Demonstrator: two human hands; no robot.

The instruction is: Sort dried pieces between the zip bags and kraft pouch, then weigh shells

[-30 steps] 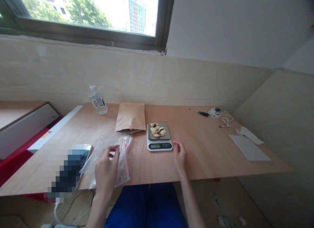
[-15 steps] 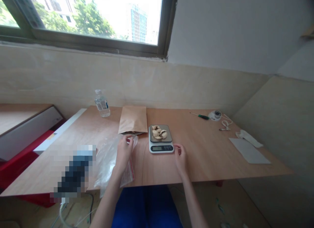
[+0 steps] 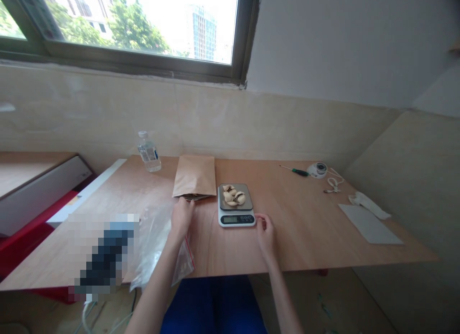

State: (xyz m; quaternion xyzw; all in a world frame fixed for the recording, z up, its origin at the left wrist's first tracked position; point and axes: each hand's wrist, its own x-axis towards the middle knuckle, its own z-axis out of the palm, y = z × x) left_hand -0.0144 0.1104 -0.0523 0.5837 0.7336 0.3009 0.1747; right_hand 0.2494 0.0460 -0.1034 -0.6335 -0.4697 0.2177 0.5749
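My left hand (image 3: 182, 216) is at the open mouth of a brown paper bag (image 3: 195, 176), its fingers closed at the lower left edge; the fingertips are partly hidden. Under that wrist lies a clear zip bag (image 3: 154, 245) with a red seal line. A white kitchen scale (image 3: 236, 226) stands right of the paper bag. Several pale curved pieces, like nut shells (image 3: 233, 195), rest on its grey plate. My right hand (image 3: 266, 232) is loosely curled beside the scale's front right corner, the index finger at its edge, and holds nothing visible.
A water bottle (image 3: 149, 153) stands at the back left. A pixelated dark object (image 3: 106, 252) lies at the left. On the right are a screwdriver (image 3: 300, 172), a white round camera (image 3: 318, 169) with a cable, a white sheet (image 3: 370, 224) and a crumpled white item (image 3: 370, 206).
My left hand has moved forward from above the zip bag to the paper bag's mouth. The zip bag has shifted slightly toward me. My right hand stays by the scale.
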